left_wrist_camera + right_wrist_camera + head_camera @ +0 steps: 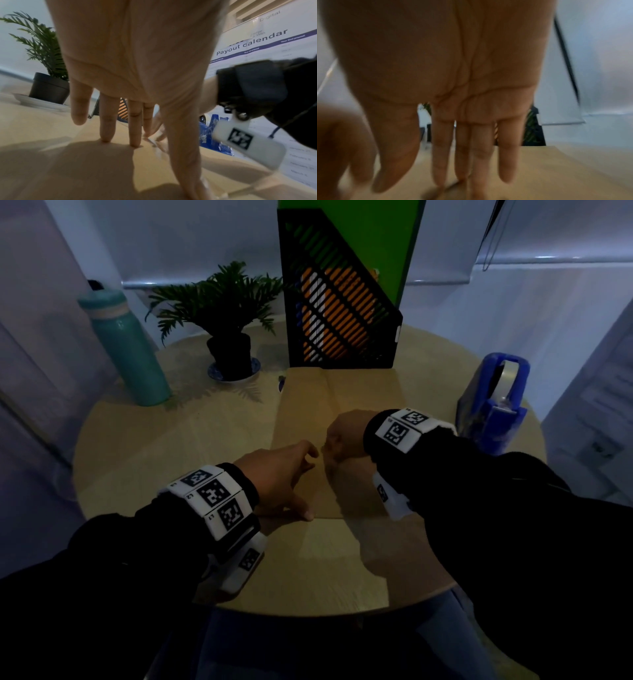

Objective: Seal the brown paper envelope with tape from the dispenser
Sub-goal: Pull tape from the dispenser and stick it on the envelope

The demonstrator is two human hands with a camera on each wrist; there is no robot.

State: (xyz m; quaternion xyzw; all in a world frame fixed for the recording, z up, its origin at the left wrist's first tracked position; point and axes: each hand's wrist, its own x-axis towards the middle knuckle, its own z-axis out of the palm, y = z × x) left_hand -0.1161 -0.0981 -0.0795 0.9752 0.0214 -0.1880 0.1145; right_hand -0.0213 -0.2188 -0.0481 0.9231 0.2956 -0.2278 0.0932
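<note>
The brown paper envelope (308, 405) lies flat lengthwise in the middle of the round table. My left hand (291, 474) rests on its near left part, with straight spread fingers (106, 128) pressing the paper (68, 162). My right hand (342, 436) is just to the right, its fingers (441, 155) pointing straight down onto the envelope (539, 169). Where the two hands meet, a short shiny strip of clear tape (154, 143) seems to lie on the paper. The blue tape dispenser (493, 405) stands at the table's right edge, behind my right wrist (211, 135).
A black slotted file holder (339, 313) stands right behind the envelope's far end. A potted plant (229, 313) on a saucer and a teal bottle (126, 347) stand at the back left. The table's front edge (308, 607) is close to my body.
</note>
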